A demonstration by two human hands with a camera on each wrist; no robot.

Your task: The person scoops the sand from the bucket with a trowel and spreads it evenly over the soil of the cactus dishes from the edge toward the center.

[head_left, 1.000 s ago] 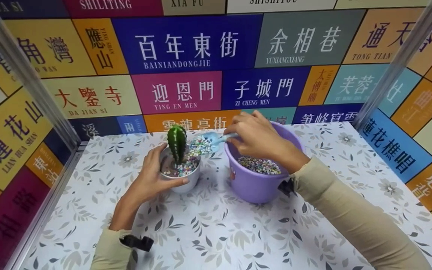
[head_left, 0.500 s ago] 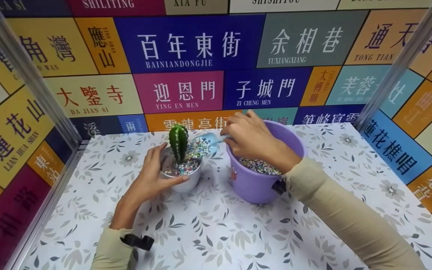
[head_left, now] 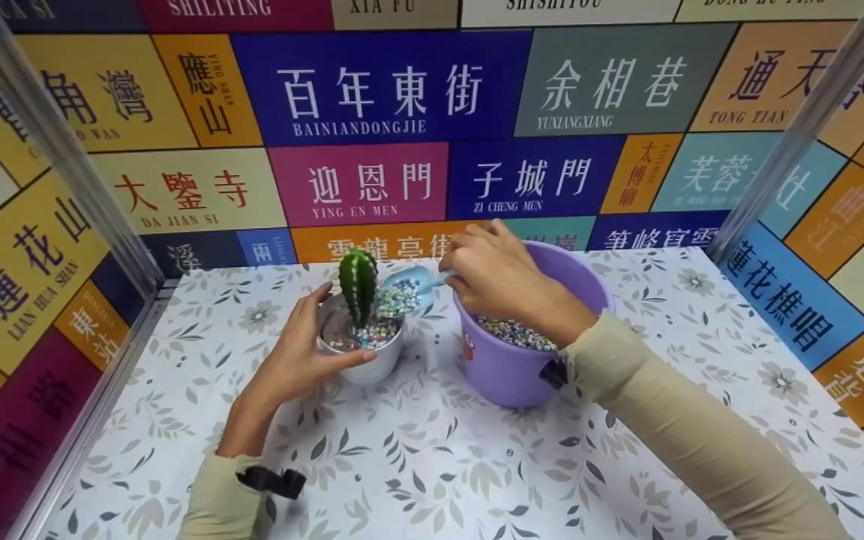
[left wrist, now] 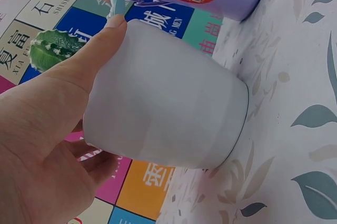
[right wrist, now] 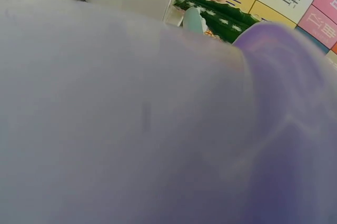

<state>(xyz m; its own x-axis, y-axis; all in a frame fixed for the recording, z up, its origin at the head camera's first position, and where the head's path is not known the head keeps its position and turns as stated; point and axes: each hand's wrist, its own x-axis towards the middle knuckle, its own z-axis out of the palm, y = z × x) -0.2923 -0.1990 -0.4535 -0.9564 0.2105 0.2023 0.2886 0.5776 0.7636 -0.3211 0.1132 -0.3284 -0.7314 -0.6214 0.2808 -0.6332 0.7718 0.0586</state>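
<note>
My left hand [head_left: 297, 360] wraps round the near-left side of the small white pot [head_left: 363, 360], thumb across its front and fingers curled behind, steadying it upright on the leaf-patterned tabletop [head_left: 432, 465]; the left wrist view shows the same grip from below, thumb [left wrist: 97, 45] pressed along the pot wall [left wrist: 168, 98]. My right hand [head_left: 499, 274] pinches the handle of a pale blue scoop [head_left: 406, 285], fingers closed on it, above the far-left rim of the purple bucket [head_left: 514, 371]. The scoop is tilted over the pot's right edge, just beside the green cactus [head_left: 358, 283], and carries coloured pebbles [head_left: 394, 300]; more pebbles cover part of the pot's surface [head_left: 368, 334] and lie in the bucket [head_left: 514, 334]. The step in hand appears to be tipping a scoopful around the cactus. The next move, as I judge it, calls for a slow turn of the scoop with its lip kept inside the pot rim and clear of the spines. Pot and bucket stand near each other with a narrow gap between; open tabletop lies to the near side and to the right, while the lettered walls [head_left: 372, 90] and the metal posts [head_left: 49, 150] close the far and left sides. The right wrist view is filled by the blurred bucket wall [right wrist: 158, 129].
</note>
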